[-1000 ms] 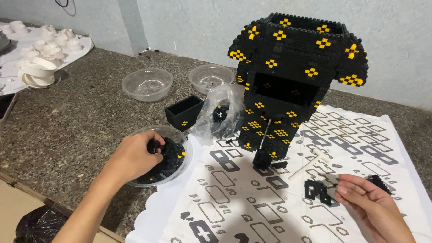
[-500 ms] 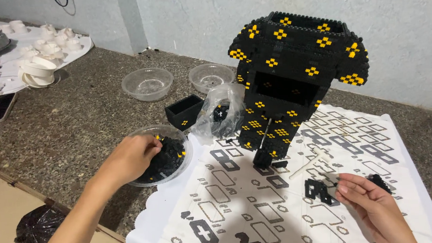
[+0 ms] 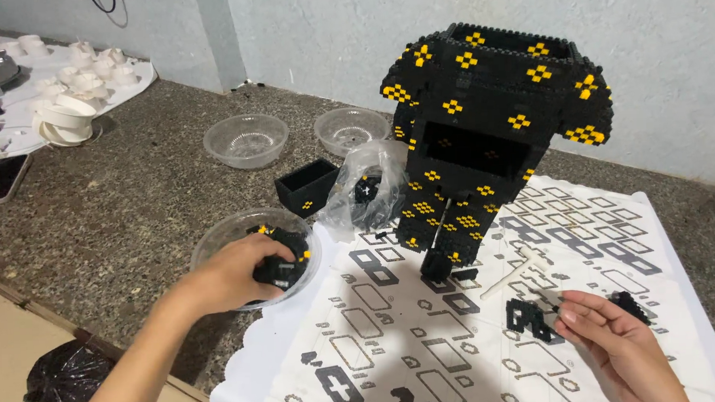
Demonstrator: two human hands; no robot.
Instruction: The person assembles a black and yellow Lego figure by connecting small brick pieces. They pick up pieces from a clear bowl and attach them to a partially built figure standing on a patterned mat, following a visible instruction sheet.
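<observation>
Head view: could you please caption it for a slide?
Left hand reaches into clear plastic bowl of black bricks; right hand touches small black brick assembly.

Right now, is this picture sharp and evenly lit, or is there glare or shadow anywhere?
Head view: soft, even light, no hard shadows; mild sheen on the clear plastic bag; the black brick model is sharp, though its dark hollows lose detail; the left hand in the bowl of bricks is crisp.

Clear plastic bag [image 3: 371, 194] beside the black box; dark phone screen [image 3: 0, 178], possibly, far left.
</observation>
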